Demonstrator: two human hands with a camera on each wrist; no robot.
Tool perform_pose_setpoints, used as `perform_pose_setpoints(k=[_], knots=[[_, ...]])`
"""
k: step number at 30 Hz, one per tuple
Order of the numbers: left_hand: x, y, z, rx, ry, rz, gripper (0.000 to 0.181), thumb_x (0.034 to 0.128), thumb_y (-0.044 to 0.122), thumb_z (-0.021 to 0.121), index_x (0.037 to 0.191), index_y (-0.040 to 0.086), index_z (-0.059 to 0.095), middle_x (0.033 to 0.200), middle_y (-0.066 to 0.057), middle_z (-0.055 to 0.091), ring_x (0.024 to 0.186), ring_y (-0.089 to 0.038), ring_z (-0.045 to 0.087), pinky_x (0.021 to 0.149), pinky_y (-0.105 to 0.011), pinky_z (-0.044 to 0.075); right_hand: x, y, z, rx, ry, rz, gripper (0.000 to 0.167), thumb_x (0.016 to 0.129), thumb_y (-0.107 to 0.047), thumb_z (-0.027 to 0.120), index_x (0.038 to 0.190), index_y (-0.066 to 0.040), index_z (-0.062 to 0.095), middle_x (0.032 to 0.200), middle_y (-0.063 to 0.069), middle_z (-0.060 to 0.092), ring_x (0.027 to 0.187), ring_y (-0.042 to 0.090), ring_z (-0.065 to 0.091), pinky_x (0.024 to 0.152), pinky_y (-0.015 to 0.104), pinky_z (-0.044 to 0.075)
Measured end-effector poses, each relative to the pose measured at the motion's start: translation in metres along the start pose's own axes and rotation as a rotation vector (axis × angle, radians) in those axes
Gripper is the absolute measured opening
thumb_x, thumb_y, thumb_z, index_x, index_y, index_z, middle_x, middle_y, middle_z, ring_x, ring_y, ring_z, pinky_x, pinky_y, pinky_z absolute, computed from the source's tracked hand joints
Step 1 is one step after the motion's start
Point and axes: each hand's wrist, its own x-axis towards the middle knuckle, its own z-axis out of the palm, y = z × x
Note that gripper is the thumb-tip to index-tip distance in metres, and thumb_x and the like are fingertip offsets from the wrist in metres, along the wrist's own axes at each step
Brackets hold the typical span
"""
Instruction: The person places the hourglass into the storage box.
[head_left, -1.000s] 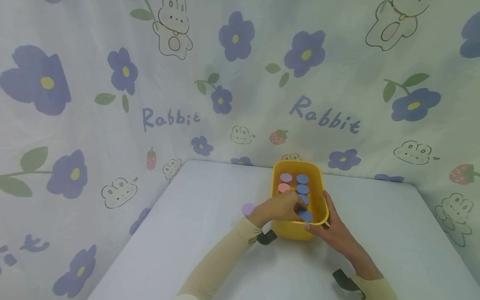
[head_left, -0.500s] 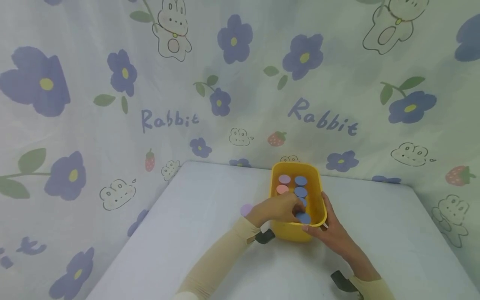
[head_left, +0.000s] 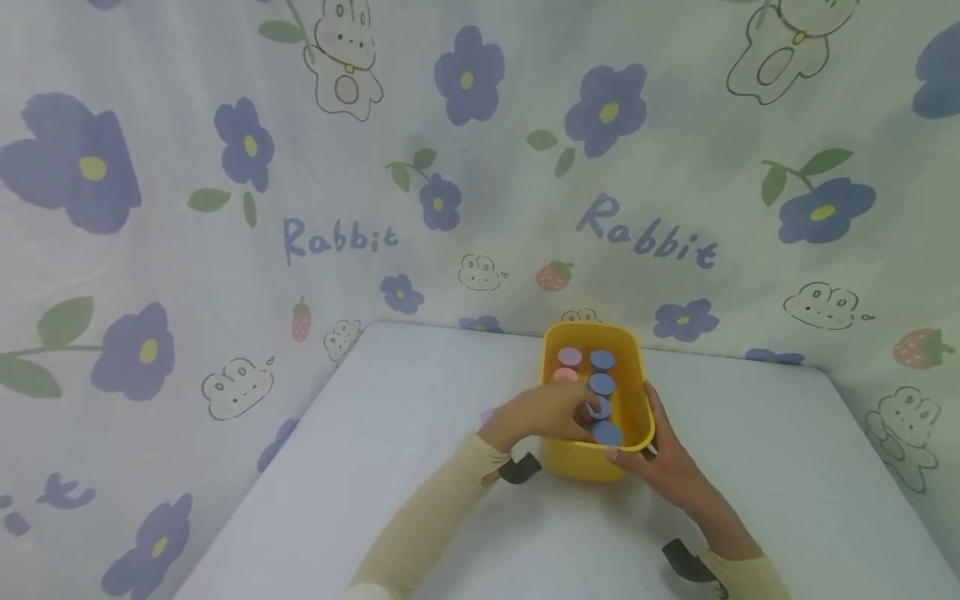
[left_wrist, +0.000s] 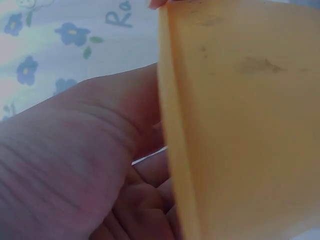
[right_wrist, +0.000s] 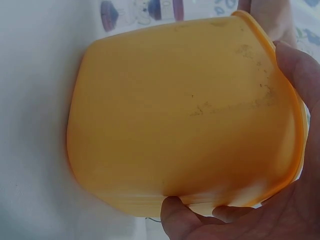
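Note:
A yellow bin (head_left: 588, 461) stands on the white table, and several round flat-topped pieces sit inside in two columns. The front blue round piece (head_left: 607, 434) is in full view; another blue round piece (head_left: 602, 384) lies farther back. My left hand (head_left: 551, 411) reaches over the bin's left rim, its thumb and index finger spread beside the blue pieces; its lower fingers are hidden. In the left wrist view the bin wall covers the fingertips. My right hand (head_left: 671, 462) grips the bin's near right corner, thumb on the front rim and fingers along the right side.
A purple round piece (head_left: 570, 357) and a pink round piece (head_left: 566, 375) sit in the bin's left column. On the table left of the bin, another purple round piece (head_left: 487, 414) is mostly hidden behind my left wrist. A rabbit-and-flower printed curtain (head_left: 517, 183) rises behind the table.
My left hand has let go of the front blue round piece and shifted a little left. More of the blue pieces shows now. My right hand keeps its grip on the bin.

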Motion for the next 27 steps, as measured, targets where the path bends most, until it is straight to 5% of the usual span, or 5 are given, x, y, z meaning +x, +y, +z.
perform_pose_setpoints(k=[7, 14, 22, 27], knots=[[-0.02, -0.012, -0.016, -0.172, 0.136, 0.018, 0.025, 0.092, 0.022, 0.078, 0.116, 0.014, 0.075, 0.106, 0.003, 0.076, 0.092, -0.004, 0.067, 0.087, -0.02, 0.06, 0.002, 0.001, 0.0, -0.006, 0.005, 0.002, 0.118, 0.093, -0.039, 0.076, 0.164, -0.032, -0.017, 0.174, 0.019, 0.005, 0.156, 0.049, 0.02, 0.12, 0.062, 0.029], [-0.051, -0.027, -0.029, -0.305, 0.31, -0.007, 0.04, 0.093, 0.036, 0.077, 0.128, 0.017, 0.072, 0.126, -0.003, 0.075, 0.117, -0.023, 0.068, 0.1, -0.035, 0.06, 0.002, -0.002, 0.002, -0.021, 0.006, 0.037, 0.121, 0.09, -0.043, 0.078, 0.164, -0.032, -0.018, 0.174, 0.018, 0.004, 0.156, 0.047, 0.02, 0.119, 0.061, 0.03], [-0.081, -0.055, -0.032, -0.394, 0.58, -0.007, 0.036, 0.091, 0.027, 0.08, 0.123, 0.013, 0.073, 0.124, -0.004, 0.075, 0.117, -0.029, 0.07, 0.103, -0.048, 0.059, 0.001, -0.001, 0.002, -0.029, 0.012, 0.048, 0.121, 0.089, -0.044, 0.078, 0.164, -0.034, -0.017, 0.175, 0.017, 0.005, 0.155, 0.047, 0.021, 0.118, 0.06, 0.032], [-0.094, -0.069, -0.027, -0.463, 0.654, -0.029, 0.036, 0.0896, 0.024, 0.082, 0.123, 0.016, 0.073, 0.122, -0.004, 0.075, 0.117, -0.024, 0.071, 0.104, -0.052, 0.057, 0.0, -0.002, 0.002, -0.03, 0.014, 0.035, 0.121, 0.09, -0.043, 0.078, 0.164, -0.032, -0.017, 0.174, 0.018, 0.005, 0.155, 0.047, 0.021, 0.118, 0.06, 0.032]])
